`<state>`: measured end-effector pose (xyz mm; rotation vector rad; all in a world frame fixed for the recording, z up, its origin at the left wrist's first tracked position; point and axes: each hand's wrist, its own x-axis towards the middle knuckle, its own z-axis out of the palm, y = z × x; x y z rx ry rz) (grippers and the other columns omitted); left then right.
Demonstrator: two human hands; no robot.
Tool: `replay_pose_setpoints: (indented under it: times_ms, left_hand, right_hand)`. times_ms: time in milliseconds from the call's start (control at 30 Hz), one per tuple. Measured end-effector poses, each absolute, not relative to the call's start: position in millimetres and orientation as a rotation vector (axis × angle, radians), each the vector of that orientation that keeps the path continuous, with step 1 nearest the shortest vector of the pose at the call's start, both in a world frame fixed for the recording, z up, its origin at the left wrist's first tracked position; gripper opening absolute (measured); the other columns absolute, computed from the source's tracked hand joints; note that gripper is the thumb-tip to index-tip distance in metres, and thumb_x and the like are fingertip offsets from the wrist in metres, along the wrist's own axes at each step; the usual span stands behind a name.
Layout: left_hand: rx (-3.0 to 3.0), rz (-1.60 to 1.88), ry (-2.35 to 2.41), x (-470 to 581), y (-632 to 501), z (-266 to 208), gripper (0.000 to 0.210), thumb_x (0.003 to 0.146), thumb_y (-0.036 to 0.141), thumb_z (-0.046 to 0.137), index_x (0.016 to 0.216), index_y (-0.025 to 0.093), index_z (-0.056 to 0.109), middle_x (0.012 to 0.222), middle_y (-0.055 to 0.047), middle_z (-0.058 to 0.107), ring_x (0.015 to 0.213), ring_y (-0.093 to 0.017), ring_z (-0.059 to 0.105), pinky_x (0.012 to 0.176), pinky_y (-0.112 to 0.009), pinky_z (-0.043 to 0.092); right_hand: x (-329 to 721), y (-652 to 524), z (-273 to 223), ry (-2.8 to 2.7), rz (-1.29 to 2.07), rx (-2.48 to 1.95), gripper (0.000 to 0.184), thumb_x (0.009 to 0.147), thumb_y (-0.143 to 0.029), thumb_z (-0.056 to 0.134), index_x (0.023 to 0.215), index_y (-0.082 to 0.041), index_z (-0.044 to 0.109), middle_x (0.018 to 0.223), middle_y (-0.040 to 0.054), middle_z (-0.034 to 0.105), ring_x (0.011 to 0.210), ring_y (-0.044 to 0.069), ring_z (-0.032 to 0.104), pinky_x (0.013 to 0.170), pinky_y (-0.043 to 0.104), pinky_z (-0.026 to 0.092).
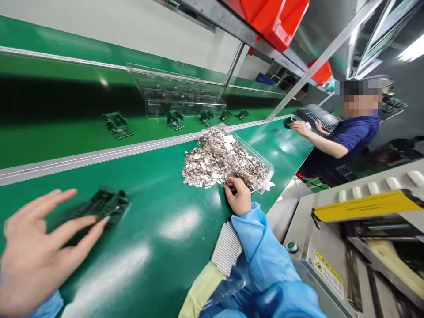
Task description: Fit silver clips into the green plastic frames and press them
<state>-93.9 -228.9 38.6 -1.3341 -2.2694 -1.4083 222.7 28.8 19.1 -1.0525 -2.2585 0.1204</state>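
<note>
My left hand is at a dark green circuit board assembly on the left of the green bench. Its thumb and index fingertips come together at the near edge of the board, while the other fingers stretch over it; the view there is slightly blurred. My right hand, in a blue sleeve, is at the near edge of a heap of small silvery metal pieces. Its thumb and forefinger are pinched on a small metal piece whose outline is mostly hidden. The heap spills from a tilted clear plastic tray.
Several similar boards stand along the green conveyor behind a metal rail. A clear moulded tray lies farther back. A co-worker handles a board at right. A machine with a yellow bar is nearby. Red bins hang overhead.
</note>
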Motion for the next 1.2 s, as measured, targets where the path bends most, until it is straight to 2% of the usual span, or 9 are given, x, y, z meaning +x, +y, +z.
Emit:
replay_pose_setpoints:
  times_ms: [100,200,333,467,633,767,967,1100,1200]
  left_hand:
    - [-1.623,-1.297,-2.11,-60.9,-228.3,38.2,0.014,0.063,0.043,0.068,0.074,0.052,0.067,0.128,0.022,0.055,0.121,-0.039,0.054,0.106,-0.06,0.038]
    - [-1.637,-1.265,-2.168,-48.6,-236.0,33.2,0.062,0.064,0.05,0.068,0.119,0.067,0.045,0.147,0.021,0.035,0.131,-0.037,0.044,0.109,-0.057,0.038]
    - [-1.798,-1.105,-2.428,-63.0,-242.6,25.5,0.106,0.057,0.059,0.072,0.143,0.057,0.011,0.157,0.008,0.023,0.137,-0.036,0.036,0.107,-0.054,0.04]
    - [-2.134,-0.901,-2.474,-78.7,-231.4,23.4,0.107,0.063,0.054,0.073,0.148,0.046,0.008,0.151,-0.003,0.039,0.132,-0.036,0.045,0.101,-0.052,0.046]
    - [-2.218,-0.986,-2.439,-65.7,-217.2,26.3,0.087,0.068,0.047,0.073,0.144,0.037,0.033,0.128,-0.009,0.061,0.116,-0.034,0.059,0.093,-0.046,0.053]
    - [-2.057,-1.456,-2.471,-39.3,-214.9,32.6,0.059,0.066,0.041,0.076,0.12,0.036,0.054,0.124,-0.005,0.058,0.114,-0.029,0.061,0.098,-0.043,0.051]
    - [-1.231,-2.806,-2.498,17.3,-211.1,31.0,0.06,0.058,0.033,0.084,0.103,0.031,0.043,0.112,-0.002,0.062,0.092,-0.023,0.071,0.085,-0.039,0.06]
    - [-0.951,-3.144,-2.431,51.3,-205.8,38.5,0.062,0.056,0.029,0.086,0.103,0.033,0.045,0.117,0.002,0.062,0.078,-0.017,0.071,0.08,-0.035,0.062]
    - [-0.791,-3.349,-2.446,69.9,-203.3,54.1,0.06,0.06,0.032,0.084,0.108,0.037,0.047,0.116,0.002,0.064,0.089,-0.017,0.07,0.081,-0.031,0.061]
  right_hand:
    - [228.5,27.0,15.1,-2.246,0.14,-1.033,0.024,0.088,-0.022,0.05,0.11,-0.018,0.059,0.1,0.0108,0.064,0.077,0.02,0.064,0.061,0.03,0.055]
    - [230.1,31.3,12.3,-2.274,0.146,-1.005,0.027,0.088,-0.025,0.055,0.113,-0.017,0.059,0.1,0.0126,0.065,0.083,0.025,0.064,0.069,0.038,0.056]
    - [230.1,41.0,12.8,-2.372,0.109,-0.953,0.027,0.09,-0.02,0.053,0.115,-0.017,0.061,0.106,0.0136,0.067,0.097,0.028,0.062,0.086,0.044,0.053]
    - [232.3,45.0,17.2,-2.494,0.049,-0.888,0.032,0.088,-0.006,0.045,0.111,-0.017,0.065,0.105,0.0124,0.068,0.097,0.028,0.061,0.087,0.042,0.052]
    - [230.9,43.7,21.7,-2.601,-0.023,-0.809,0.028,0.089,-0.004,0.047,0.101,-0.018,0.068,0.092,0.0105,0.069,0.087,0.026,0.059,0.078,0.036,0.052]
    - [228.7,45.7,23.5,-2.581,-0.057,-0.787,0.021,0.089,-0.007,0.049,0.099,-0.016,0.066,0.088,0.0121,0.066,0.087,0.027,0.058,0.077,0.037,0.05]
    - [228.5,29.3,43.8,-2.449,0.002,-0.727,0.02,0.091,-0.013,0.043,0.092,-0.017,0.063,0.083,0.011,0.064,0.083,0.026,0.059,0.074,0.037,0.05]
    - [231.7,-40.4,76.7,-2.316,0.18,-0.573,0.019,0.094,-0.015,0.044,0.101,-0.02,0.061,0.09,0.0083,0.067,0.086,0.023,0.062,0.076,0.036,0.051]
    - [229.0,-100.8,91.1,-2.26,0.256,-0.291,0.022,0.094,-0.011,0.044,0.106,-0.021,0.06,0.092,0.0066,0.071,0.086,0.021,0.064,0.072,0.036,0.049]
